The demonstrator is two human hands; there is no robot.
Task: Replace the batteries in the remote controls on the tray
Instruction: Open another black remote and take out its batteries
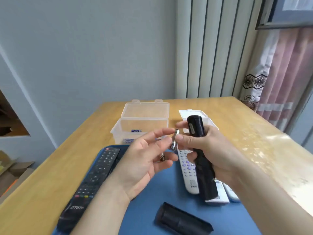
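My right hand [213, 150] grips a black remote [198, 133] held upright above the blue tray [171, 189], its back toward me. A silver battery [174, 139] sits beside the remote, pinched between my right thumb and the fingertips of my left hand [140, 161]. The lower curled fingers of my left hand hold a second battery [162, 157]. The remote's black battery cover [183, 221] lies on the tray near me. Also on the tray are a long black remote [94, 180] at the left and a white remote with purple buttons [187, 168].
A clear plastic box [144, 126] with its lid open holds blue-labelled batteries beyond the tray. A second clear box [191, 113] stands behind the held remote. More white remotes [225, 194] lie at the tray's right. The wooden table [245, 141] extends to the right.
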